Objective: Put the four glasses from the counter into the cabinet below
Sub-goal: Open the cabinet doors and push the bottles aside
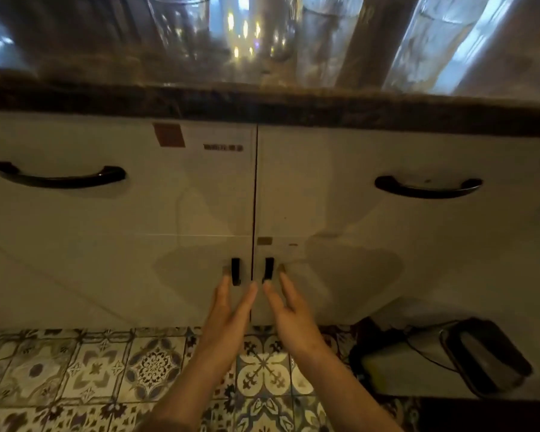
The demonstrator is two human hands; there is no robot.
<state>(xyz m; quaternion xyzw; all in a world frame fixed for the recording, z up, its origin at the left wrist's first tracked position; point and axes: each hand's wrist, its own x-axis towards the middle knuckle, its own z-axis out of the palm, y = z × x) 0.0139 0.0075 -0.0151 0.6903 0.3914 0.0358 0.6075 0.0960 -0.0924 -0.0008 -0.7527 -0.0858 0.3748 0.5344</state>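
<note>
With the left hand [228, 310] and right hand [289, 311] empty, fingers extended and slightly spread at the cabinet door handles [236, 271], a jerked pull may jolt the blurred glasses [181, 26] near the tabletop front edge [262, 101].

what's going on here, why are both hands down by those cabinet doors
A person is reaching with both hands toward the two small black handles where the lower cabinet doors meet. The left hand is at the left door handle, the right hand at the right door handle. Both doors look shut. The glasses are up on the counter, none moved yet.
</note>
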